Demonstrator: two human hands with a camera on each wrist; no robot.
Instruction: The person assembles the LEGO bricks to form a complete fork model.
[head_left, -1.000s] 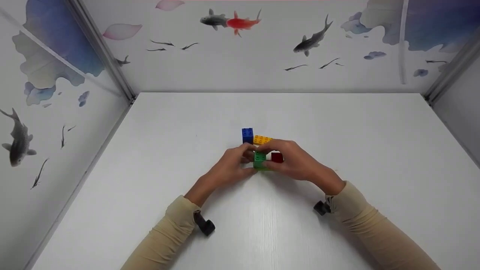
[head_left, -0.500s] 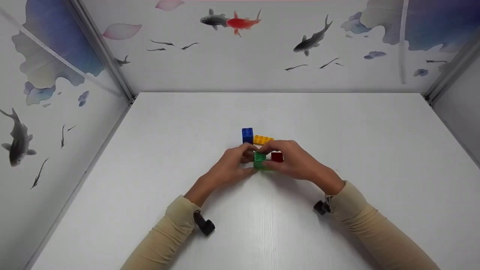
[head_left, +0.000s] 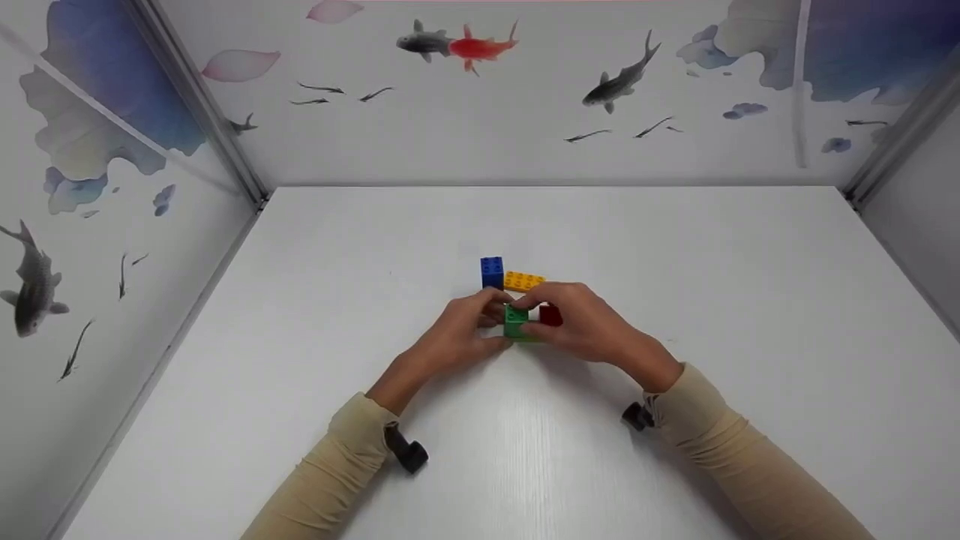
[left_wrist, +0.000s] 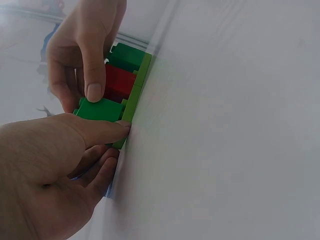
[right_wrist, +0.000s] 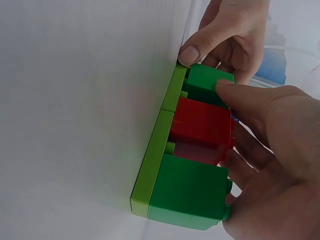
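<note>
Two flat lime-green building bricks (right_wrist: 152,160) lie end to end on the white table, forming a base. On it stand a green brick (head_left: 516,321) at the left end, a red brick (right_wrist: 201,124) in the middle and another green brick (right_wrist: 187,190) at the right end. My left hand (head_left: 459,331) pinches the base's left end, its thumb (left_wrist: 107,131) along the near side. With thumb and fingers, my right hand (head_left: 589,324) grips the left green brick, which stands close over the base. In the head view that hand hides the right green brick.
Behind the hands stands a blue brick (head_left: 492,271), beside a flat yellow brick (head_left: 523,280) partly behind the right hand. The white table (head_left: 360,240) is bounded by a printed wall (head_left: 480,127) at the back and side walls.
The head view has shifted very slightly. Both hands keep nearly the same grip and place on the bricks.
</note>
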